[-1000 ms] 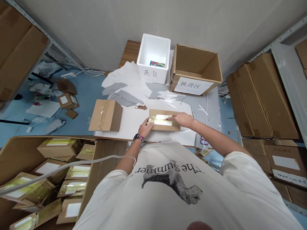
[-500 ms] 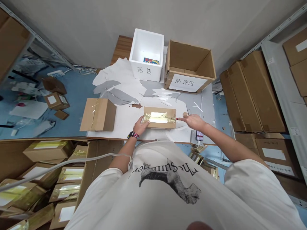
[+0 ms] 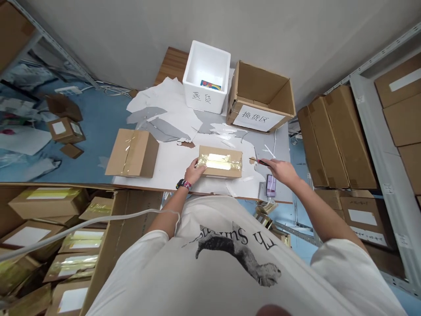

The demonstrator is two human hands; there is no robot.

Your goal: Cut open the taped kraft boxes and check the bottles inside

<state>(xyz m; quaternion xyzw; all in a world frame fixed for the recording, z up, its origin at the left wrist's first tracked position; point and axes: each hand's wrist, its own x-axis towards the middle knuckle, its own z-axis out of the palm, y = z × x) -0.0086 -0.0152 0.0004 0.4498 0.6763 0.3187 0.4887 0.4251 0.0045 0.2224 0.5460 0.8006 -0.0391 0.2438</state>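
At the centre of a white-topped work table [image 3: 167, 175], a small brown cardboard box [image 3: 219, 167] lies flat, with shiny gold tape running lengthwise across its top and a white label beneath the tape; the person's left hand [image 3: 194, 172] rests on the box's near left corner, fingers loosely spread over the tape's end, not wrapped around the box; a black watch with a colourful strap [image 3: 183, 184] circles that wrist; just beside the box's right end, the right hand [image 3: 278, 170] pinches a slim red-and-black cutter [image 3: 260, 162] in a narrow grip, its thin tip pointing toward the box but apart from it; a smartphone [image 3: 271, 186] lies below that hand, near the table's edge; left of the box stands a larger tape-sealed brown carton [image 3: 132, 153]; torn white and grey paper scraps [image 3: 158, 117] spread above it; at the table's far end sit a white foam box [image 3: 205, 74] and an open brown carton [image 3: 259, 92], each marked with black Chinese characters; in the lower left of the frame, an open carton [image 3: 138, 210] holds small gold-taped boxes [image 3: 77, 241]; flat brown cartons [image 3: 342, 136] stand stacked on shelving at the right.
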